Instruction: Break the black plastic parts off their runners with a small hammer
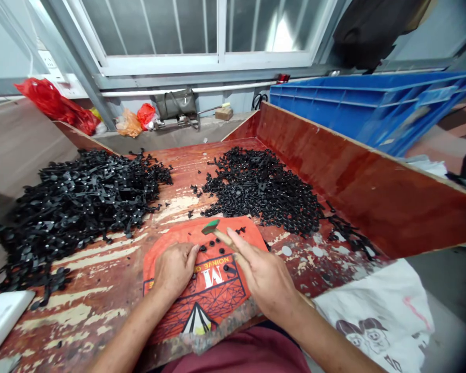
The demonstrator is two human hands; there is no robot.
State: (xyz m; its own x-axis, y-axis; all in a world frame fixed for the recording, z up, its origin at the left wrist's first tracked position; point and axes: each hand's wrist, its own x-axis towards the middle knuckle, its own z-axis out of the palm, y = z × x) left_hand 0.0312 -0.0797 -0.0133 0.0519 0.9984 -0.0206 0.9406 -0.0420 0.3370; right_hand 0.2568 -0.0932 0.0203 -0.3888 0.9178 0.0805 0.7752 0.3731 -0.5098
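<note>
My right hand (264, 274) grips the wooden handle of a small hammer (211, 227), whose green head hangs just above an orange printed cloth (202, 285). My left hand (174, 269) rests curled on that cloth, fingertips pinched next to several small black round parts (217, 248). What the fingers pinch is too small to name. A heap of small black parts (260, 189) lies beyond the cloth to the right. To the left lies a larger heap of black strip-like parts (81, 202).
The worn red wooden table (101, 290) has a raised red board wall (373, 191) on its right. A blue plastic crate (373, 103) stands behind the wall. A white printed bag (376, 316) lies at the lower right. Red bags (54, 103) sit by the window.
</note>
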